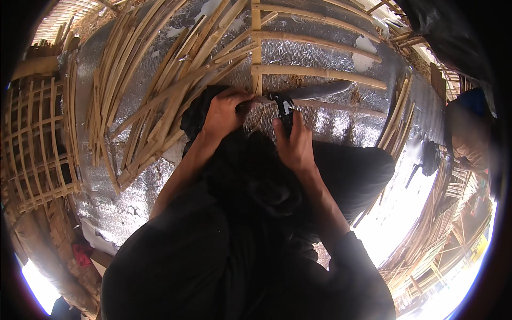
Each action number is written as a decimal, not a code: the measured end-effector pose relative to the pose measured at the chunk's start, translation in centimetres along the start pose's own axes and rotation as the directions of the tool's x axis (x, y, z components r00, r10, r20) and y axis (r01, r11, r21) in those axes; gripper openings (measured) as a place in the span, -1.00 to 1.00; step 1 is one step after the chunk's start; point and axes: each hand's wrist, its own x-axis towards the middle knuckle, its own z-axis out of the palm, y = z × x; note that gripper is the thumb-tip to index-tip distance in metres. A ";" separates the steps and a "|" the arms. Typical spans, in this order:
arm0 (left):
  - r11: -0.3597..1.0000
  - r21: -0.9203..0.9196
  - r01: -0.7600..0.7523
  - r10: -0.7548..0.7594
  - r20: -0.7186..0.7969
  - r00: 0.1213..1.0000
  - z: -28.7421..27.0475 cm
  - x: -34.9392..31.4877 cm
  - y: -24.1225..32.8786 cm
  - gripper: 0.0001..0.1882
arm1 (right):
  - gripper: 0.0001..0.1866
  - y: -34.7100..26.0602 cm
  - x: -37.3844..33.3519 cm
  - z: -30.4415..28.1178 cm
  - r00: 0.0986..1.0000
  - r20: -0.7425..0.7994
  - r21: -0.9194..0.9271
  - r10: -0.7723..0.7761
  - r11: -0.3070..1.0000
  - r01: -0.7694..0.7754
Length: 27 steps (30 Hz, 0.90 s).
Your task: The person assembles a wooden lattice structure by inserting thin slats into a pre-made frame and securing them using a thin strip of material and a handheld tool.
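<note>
My right hand (295,141) is wrapped round a black hand tool (285,109) with a curved, partly shiny head; its exact kind does not show. Close to the tool's head, my left hand (228,112) is closed, with thumb and fingertips together. A small dark thing shows at its fingers, too small to name. Between the two hands runs the lower end of an upright bamboo strip (256,53), part of a frame with several cross strips (320,72). Just beyond the tool lies a long curved knife blade (325,90); the tool and my hand hide its handle end.
A silver foil sheet (298,53) covers the floor. Loose bamboo strips (160,96) are heaped at the left, more strips (397,114) at the right. A bamboo lattice (40,133) stands far left. My dark-clothed legs (346,165) fill the near middle.
</note>
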 end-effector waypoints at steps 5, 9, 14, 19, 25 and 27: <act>0.999 0.050 -0.007 0.007 -0.015 1.000 -0.4 -0.1 0.6 -0.77 | -0.64 -0.8 0.7 -0.4 1.000 0.007 0.023 -0.009 1.000 0.009; 0.998 0.043 -0.045 0.046 -0.026 0.999 -0.4 0.0 0.8 -0.76 | -0.68 -1.0 0.7 -0.5 0.993 0.057 0.057 0.107 0.992 -0.110; 0.997 0.075 -0.016 0.018 -0.019 1.000 -0.4 -0.2 0.9 -0.78 | -0.69 -1.4 0.5 -0.5 0.996 0.052 0.050 0.066 0.996 -0.068; 0.994 0.108 -0.019 0.022 -0.029 0.999 -0.4 -0.2 1.1 -0.80 | -0.66 -1.3 0.0 -0.6 0.978 -0.021 -0.236 -0.205 0.952 0.195; 0.989 0.146 -0.002 0.001 0.003 1.000 -0.2 -0.8 1.1 -0.80 | -0.65 -4.8 0.4 -3.3 0.942 0.021 0.148 0.336 0.930 -0.335; 0.987 0.163 -0.017 0.018 -0.008 1.000 -0.1 -0.2 1.2 -0.80 | -0.65 -3.6 -0.9 -1.6 0.984 -0.129 0.092 0.126 0.989 -0.115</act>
